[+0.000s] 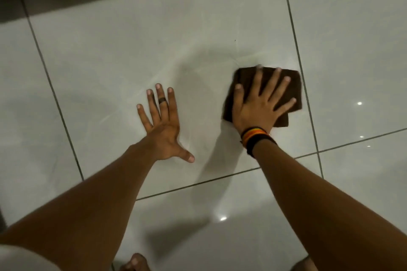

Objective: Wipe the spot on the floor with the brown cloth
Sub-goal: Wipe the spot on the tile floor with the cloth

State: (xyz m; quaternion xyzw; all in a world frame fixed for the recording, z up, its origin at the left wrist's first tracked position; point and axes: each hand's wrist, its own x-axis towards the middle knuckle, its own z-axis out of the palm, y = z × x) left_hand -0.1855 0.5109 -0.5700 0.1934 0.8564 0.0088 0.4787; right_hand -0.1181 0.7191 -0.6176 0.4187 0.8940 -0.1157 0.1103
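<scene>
Head view: right hand (257, 110) flat on brown cloth (293, 86), fingers spread wide, pressing it to white tile floor (110, 61) near grout line. Left hand (163, 130) apart to left — palm down on bare tile, fingers splayed, holding nothing. Striped wristband (255, 138) on right wrist.

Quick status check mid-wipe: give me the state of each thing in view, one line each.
brown cloth: folded, flat on the floor, pressed under the right hand.
right hand: open, fingers spread, palm down on the cloth.
left hand: open, flat on bare tile, apart from the cloth.
tiled floor: glossy, faint streaks near the cloth; no distinct spot visible.
</scene>
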